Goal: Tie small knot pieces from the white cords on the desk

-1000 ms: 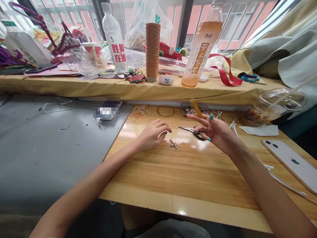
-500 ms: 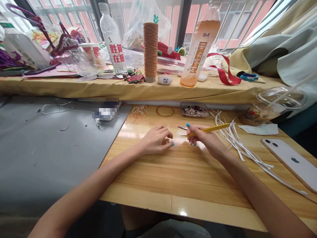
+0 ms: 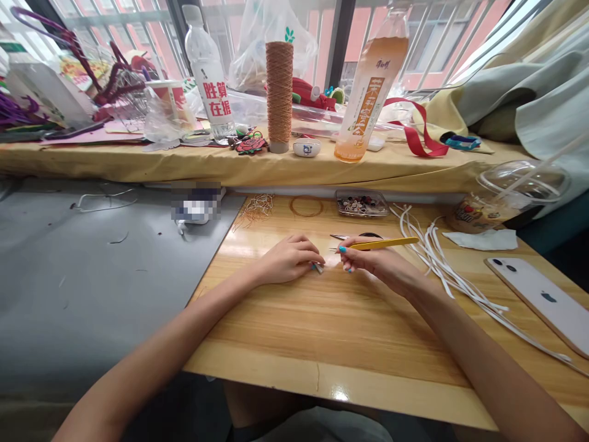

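Note:
My right hand (image 3: 373, 263) grips yellow tweezers (image 3: 384, 244), their tip pointing left toward my left hand. My left hand (image 3: 289, 259) rests on the wooden table (image 3: 331, 319) with its fingertips pinching a small knotted cord piece (image 3: 318, 267). The two hands lie a few centimetres apart. Small scissors (image 3: 356, 236) lie just behind my right hand, mostly hidden by it.
White cord strips (image 3: 442, 264) fan out to the right, near a white phone (image 3: 543, 302). A clear tray of beads (image 3: 361, 203), a thread ring (image 3: 307, 206) and thread scraps (image 3: 256, 209) lie behind. The yellow-draped ledge (image 3: 151, 164) carries a thread cone (image 3: 279, 96) and two bottles.
My right hand turned over, brought the yellow tweezers down flat and moved left toward my left hand. My left hand closed its fingertips on the small cord piece.

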Demonstrator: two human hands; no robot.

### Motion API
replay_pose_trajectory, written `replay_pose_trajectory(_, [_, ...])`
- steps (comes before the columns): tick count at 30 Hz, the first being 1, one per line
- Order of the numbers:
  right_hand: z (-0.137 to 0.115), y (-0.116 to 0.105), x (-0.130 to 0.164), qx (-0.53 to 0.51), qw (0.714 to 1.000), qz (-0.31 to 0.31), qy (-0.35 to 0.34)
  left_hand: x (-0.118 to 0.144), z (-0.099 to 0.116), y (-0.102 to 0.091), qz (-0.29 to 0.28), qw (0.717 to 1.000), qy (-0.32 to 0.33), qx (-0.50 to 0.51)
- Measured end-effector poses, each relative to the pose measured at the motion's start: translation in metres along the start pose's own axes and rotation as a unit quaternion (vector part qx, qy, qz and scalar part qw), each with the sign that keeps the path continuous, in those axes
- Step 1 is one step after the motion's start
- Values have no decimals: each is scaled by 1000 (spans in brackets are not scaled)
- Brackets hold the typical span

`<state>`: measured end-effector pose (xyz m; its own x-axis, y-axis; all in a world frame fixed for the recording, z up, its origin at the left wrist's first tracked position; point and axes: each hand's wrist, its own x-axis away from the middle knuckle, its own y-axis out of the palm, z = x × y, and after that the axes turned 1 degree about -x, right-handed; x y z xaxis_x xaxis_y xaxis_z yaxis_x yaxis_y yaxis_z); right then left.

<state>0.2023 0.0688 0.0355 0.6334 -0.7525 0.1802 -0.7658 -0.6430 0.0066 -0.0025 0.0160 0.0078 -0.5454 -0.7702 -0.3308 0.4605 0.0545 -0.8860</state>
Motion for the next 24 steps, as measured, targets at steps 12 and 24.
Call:
replay_pose_trajectory(12, [6,13,-4,54,987,106,-104,-3,8,-1,-6,998,-54,18])
replay_pose_trajectory(24, [21,20,-3,169,974,58,-141,-3,10,1,-14,999,-38,3])
